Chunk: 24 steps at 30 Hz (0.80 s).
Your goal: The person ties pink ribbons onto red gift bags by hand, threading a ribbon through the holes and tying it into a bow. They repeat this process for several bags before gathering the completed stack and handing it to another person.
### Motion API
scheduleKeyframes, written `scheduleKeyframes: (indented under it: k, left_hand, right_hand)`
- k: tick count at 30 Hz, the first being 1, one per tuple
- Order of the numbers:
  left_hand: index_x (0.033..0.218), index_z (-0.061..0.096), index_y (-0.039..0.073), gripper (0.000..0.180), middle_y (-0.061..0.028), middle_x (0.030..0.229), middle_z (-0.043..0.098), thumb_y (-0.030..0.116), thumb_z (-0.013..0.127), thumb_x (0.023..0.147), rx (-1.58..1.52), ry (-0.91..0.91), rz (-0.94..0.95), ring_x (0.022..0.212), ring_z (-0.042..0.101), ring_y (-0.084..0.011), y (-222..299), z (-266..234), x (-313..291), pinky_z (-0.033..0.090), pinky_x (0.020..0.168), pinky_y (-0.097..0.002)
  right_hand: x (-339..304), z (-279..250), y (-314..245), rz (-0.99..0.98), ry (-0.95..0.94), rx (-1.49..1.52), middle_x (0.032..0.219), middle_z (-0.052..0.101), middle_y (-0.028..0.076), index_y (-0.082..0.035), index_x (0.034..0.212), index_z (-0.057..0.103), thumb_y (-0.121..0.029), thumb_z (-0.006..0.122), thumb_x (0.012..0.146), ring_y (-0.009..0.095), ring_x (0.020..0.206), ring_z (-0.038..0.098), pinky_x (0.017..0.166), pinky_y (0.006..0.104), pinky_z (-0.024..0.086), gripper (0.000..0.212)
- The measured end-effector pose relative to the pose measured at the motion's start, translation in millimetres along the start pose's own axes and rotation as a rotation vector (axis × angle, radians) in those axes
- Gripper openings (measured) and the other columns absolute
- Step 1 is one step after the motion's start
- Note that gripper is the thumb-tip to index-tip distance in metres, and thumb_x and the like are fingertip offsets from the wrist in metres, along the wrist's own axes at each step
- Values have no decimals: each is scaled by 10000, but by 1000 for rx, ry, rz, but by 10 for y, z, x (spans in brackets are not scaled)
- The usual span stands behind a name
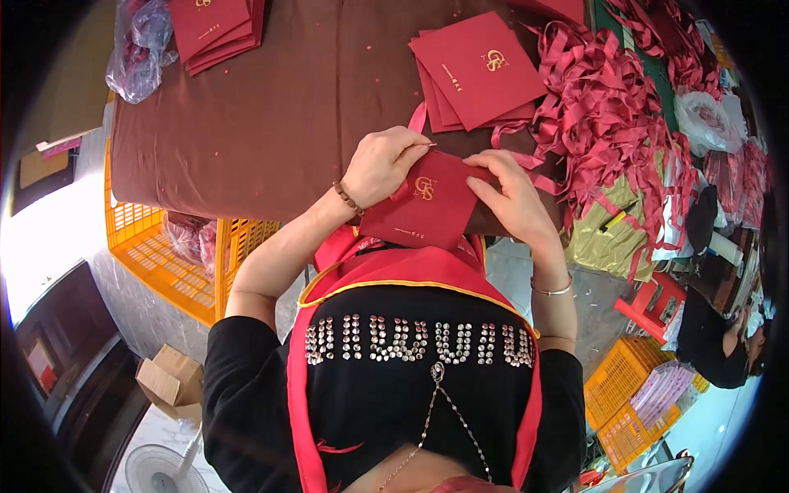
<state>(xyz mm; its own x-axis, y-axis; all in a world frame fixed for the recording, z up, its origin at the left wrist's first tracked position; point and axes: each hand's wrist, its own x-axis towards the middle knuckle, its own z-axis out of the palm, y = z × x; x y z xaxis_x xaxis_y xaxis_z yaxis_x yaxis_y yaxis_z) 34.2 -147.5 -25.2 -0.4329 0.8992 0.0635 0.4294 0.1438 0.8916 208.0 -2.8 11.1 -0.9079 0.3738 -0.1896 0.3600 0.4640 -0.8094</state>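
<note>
A flat red paper piece (423, 209) with gold print lies at the table's near edge, against my front. I cannot tell whether it is a bag or a folder. My left hand (382, 167) is closed in a pinch at its upper left corner. A pinkish-red ribbon (418, 117) shows just above those fingertips, and another length hangs below the hand. What sits right between the fingertips is small and partly hidden. My right hand (511, 195) grips the upper right edge of the piece, thumb on the printed face.
A brown-covered table (271, 99) bears a stack of red pieces (481, 74) and another stack (218, 33) at far left. A tangled ribbon heap (604, 115) covers the right side. Orange crates (160, 271) stand below left. Another person's arm (727, 333) shows at right.
</note>
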Motion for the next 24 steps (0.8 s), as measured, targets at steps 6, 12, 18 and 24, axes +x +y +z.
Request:
scheduleKeyframes:
  k: [6,12,18,24]
  left_hand:
    - [878,647,26,110,-123,813,622,105,586,833,32,4,-11,756,608,-291,11,62,-11,480,685,-364]
    - [899,653,20,103,-110,844,617,57,599,819,5,165,77,770,599,-283,61,77,-54,478,675,-351]
    - [856,646,62,94,-68,776,575,65,626,764,234,215,255,736,551,-244,76,133,-263,422,654,-357]
    - [859,664,80,111,-21,716,585,110,669,752,446,138,193,689,538,-198,138,171,-316,380,621,-327]
  right_hand:
    - [-21,19,44,216,-41,328,909,427,17,-25,994,538,-84,602,848,63,782,495,575,199,501,170]
    - [78,-9,95,309,-127,334,816,492,8,-9,943,535,-106,606,855,57,666,507,550,204,500,149]
    - [171,84,171,338,-137,486,760,514,-3,-24,898,540,-133,606,866,52,626,513,528,202,488,132]
    - [246,120,189,367,-160,491,745,532,-6,-25,870,547,-138,621,856,57,609,529,512,197,473,135]
